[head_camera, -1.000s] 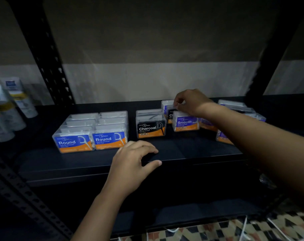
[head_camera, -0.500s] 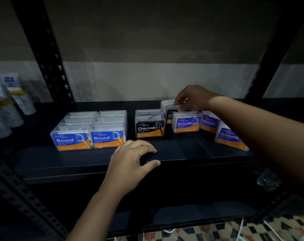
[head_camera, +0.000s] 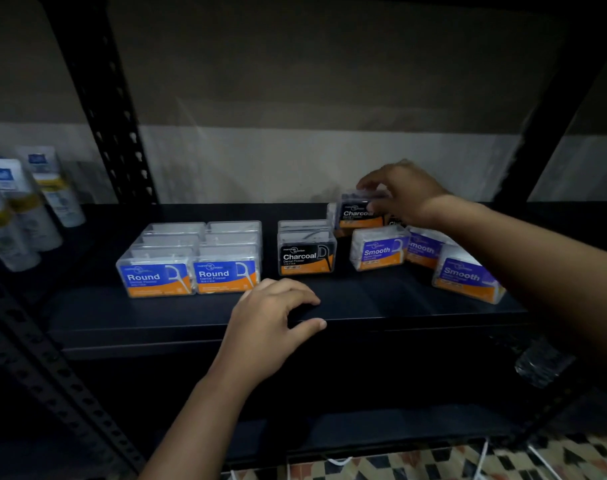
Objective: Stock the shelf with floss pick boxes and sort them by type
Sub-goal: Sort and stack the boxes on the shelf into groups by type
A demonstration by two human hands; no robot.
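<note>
Two neat rows of blue Round boxes (head_camera: 191, 261) sit at the shelf's left. A black Charcoal row (head_camera: 307, 252) stands beside them. Another Charcoal box (head_camera: 359, 211) is raised at the back right, seemingly above one more. Three purple Smooth boxes (head_camera: 423, 252) stand loosely angled, front right.

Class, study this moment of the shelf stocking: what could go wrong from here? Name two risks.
1. The right hand pinches a Charcoal box by its top at the back; a slipping grip could drop it onto the Smooth boxes in front.
2. The forearm crosses the tilted Smooth box near the shelf edge and might knock it off.
</note>
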